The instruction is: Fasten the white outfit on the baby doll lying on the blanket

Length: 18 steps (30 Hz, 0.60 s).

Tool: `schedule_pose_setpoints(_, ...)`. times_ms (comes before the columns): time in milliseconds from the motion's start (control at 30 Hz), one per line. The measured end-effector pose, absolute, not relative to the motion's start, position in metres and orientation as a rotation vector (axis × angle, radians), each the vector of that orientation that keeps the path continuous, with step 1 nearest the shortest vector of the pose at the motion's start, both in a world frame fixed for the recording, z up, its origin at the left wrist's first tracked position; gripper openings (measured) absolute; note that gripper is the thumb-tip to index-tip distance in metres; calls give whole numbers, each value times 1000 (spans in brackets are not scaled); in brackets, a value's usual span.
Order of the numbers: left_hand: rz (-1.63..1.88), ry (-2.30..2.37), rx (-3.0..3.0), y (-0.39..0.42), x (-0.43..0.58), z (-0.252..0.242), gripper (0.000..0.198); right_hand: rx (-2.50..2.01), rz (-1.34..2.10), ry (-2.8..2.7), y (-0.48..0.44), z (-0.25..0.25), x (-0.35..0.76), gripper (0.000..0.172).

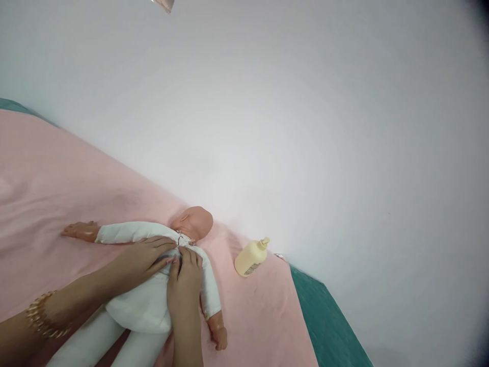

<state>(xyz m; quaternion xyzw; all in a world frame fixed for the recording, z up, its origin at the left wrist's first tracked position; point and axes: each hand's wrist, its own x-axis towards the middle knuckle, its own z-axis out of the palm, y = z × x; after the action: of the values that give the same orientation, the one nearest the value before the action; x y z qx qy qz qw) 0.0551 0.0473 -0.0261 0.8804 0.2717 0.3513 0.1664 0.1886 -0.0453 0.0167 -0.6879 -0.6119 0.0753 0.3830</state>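
Note:
A baby doll [193,221] in a white suit lies on its back on a pink cloth [57,183], head toward the wall and one arm stretched to the left. My left hand [143,260] rests on the doll's chest with its fingers at the collar. My right hand [185,283] sits beside it, fingertips pinching the white fabric just below the doll's neck. Both hands meet at the garment's neckline. A gold bracelet [40,318] circles my left wrist.
A cream pump bottle [252,257] lies on its side on the pink cloth, to the right of the doll. A teal mattress edge [328,321] shows past the cloth at the right. A plain white wall [286,112] rises right behind.

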Motion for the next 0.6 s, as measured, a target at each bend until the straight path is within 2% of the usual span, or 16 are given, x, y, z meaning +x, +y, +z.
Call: schedule_pose_setpoints(600, 1001, 786, 2519, 53, 56, -34, 45, -1785, 130, -1599, -47, 18, 188, 39)
